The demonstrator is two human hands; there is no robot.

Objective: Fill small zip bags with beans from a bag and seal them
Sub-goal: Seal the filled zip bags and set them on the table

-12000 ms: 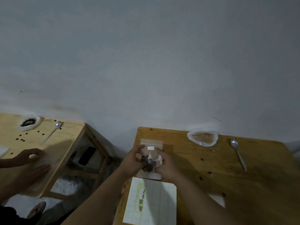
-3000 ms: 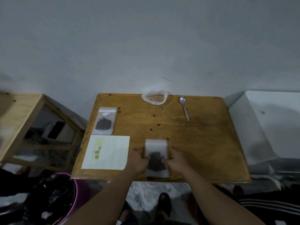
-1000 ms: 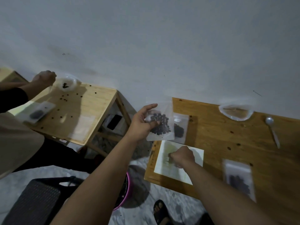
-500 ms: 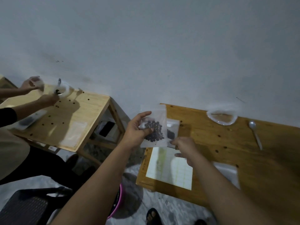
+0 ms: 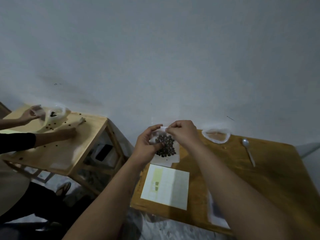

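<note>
1. Your desk [image 5: 259, 179] is brown wood and stands against a pale wall. A lighter second desk [image 5: 72, 153] stands to its left, where another person's hands [image 5: 29, 115] work among scattered beans.
2. A white sheet [image 5: 173, 187] with a pale green column lies flat at your desk's near-left corner.
3. A second zip bag [image 5: 214, 210] lies flat near the front edge, mostly hidden by your right forearm.
4. You hold the small zip bag [image 5: 170, 142] upright above the desk's far-left corner, just beyond the sheet. It is clear plastic, with a pale, empty strip at the top.
5. Your left hand [image 5: 147, 144] grips the bag's left side, thumb across the front. Your right hand [image 5: 183, 134] is curled and pinches its top edge.
6. The open plastic bag [image 5: 217, 135], rim rolled down, sits at the far edge by the wall.
7. A metal spoon [image 5: 248, 151] lies just right of it.
8. Dark round beans [image 5: 164, 151] are bunched in the held bag's lower half.
</note>
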